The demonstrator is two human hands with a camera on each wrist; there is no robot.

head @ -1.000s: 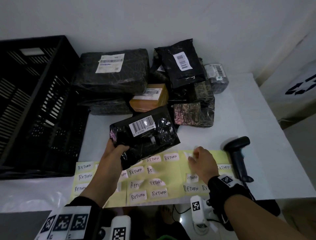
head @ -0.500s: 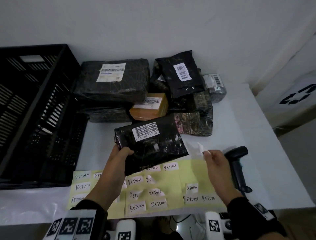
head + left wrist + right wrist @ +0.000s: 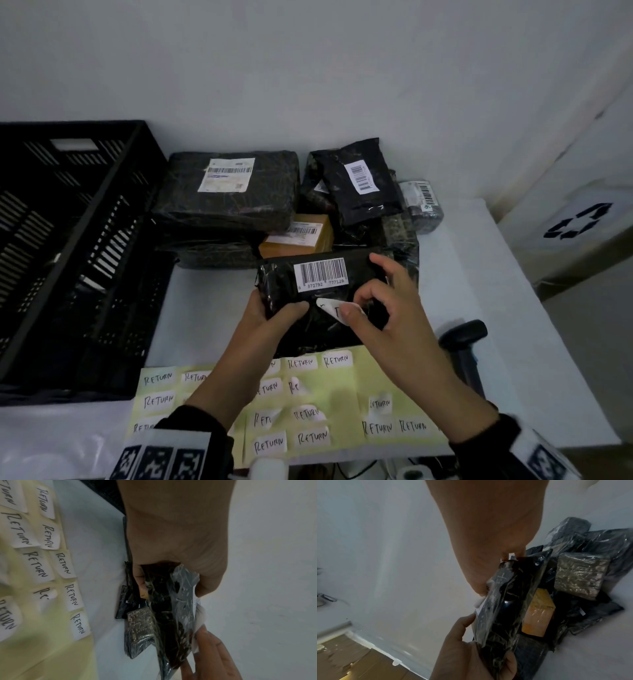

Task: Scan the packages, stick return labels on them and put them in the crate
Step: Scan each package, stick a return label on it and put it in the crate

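Observation:
My left hand (image 3: 274,310) grips a black plastic-wrapped package (image 3: 318,294) by its left end, above the table, with its white barcode sticker (image 3: 322,274) facing up. My right hand (image 3: 373,305) pinches a white return label (image 3: 334,308) between thumb and forefinger and holds it against the package just below the barcode. In the left wrist view the package (image 3: 173,615) hangs from my left hand (image 3: 168,582). In the right wrist view my right hand (image 3: 494,574) is at the top of the package (image 3: 508,601). The black crate (image 3: 68,260) stands at the left.
Yellow backing sheets (image 3: 342,394) with several handwritten RETURN labels lie at the table's near edge. A black barcode scanner (image 3: 466,346) stands to their right. A pile of wrapped packages (image 3: 233,192) and a brown box (image 3: 301,236) sits at the back. A white bin (image 3: 579,226) with a recycling mark is at the right.
My right hand peeled a label off the right sheet, lifted it and brought it left onto the package. My left hand kept its hold and raised the package slightly.

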